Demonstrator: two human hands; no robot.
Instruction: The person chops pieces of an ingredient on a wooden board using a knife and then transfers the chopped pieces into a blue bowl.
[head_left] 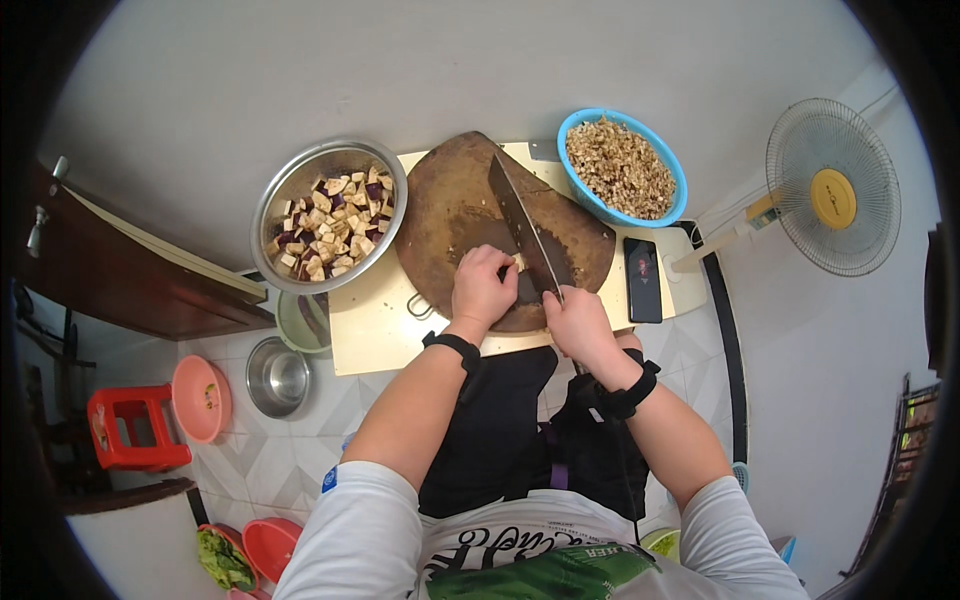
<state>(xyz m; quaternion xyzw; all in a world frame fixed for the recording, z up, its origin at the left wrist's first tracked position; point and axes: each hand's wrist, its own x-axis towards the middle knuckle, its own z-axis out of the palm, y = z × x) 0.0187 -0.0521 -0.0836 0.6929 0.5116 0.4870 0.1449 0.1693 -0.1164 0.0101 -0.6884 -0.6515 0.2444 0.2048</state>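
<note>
A large cleaver (524,222) stands over the brown wooden chopping board (450,210), its blade pointing away from me. Around its handle, at the near end, my right hand (578,325) is closed. My left hand (484,286) rests on the board just left of the blade, fingers curled and pinching a small pale piece of food (519,262) against the blade's side. Most of that piece is hidden by the fingers and blade. Damp dark patches and a few crumbs mark the board.
A steel bowl of eggplant chunks (335,222) stands left of the board. At the right are a blue basin (683,190) of chopped bits, a phone (643,280) and a fan (833,190). A red stool (135,428), pink basin (201,400) and steel basin (279,377) are on the floor.
</note>
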